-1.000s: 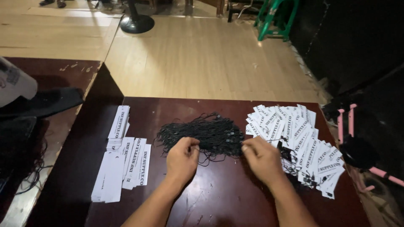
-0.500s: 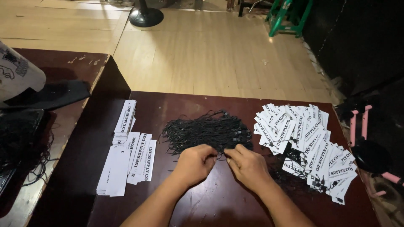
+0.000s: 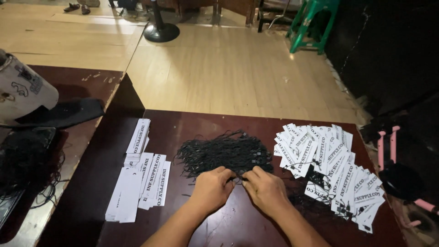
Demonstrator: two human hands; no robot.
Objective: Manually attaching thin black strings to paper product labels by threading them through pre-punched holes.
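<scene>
A heap of thin black strings (image 3: pixel 224 153) lies in the middle of a dark red-brown table (image 3: pixel 196 123). My left hand (image 3: pixel 211 189) and my right hand (image 3: pixel 267 190) meet at the heap's near edge, fingertips pinched together on black string between them. Stacks of plain white paper tags (image 3: pixel 141 183) lie to the left of my left hand. A wide spread of white tags with black strings attached (image 3: pixel 334 164) lies to the right of my right hand.
A second dark table (image 3: pixel 73 87) at the left holds a white cap (image 3: pixel 23 89), a black cloth and tangled black cords (image 3: pixel 25 167). Beyond lie a wooden floor, a black stand base (image 3: pixel 161 32) and a green stool (image 3: pixel 315 23). Pink-handled objects (image 3: pixel 386 146) sit at right.
My hands have come together at the near edge of the string heap; the right hand moved left, away from the strung tags. The view has shifted slightly.
</scene>
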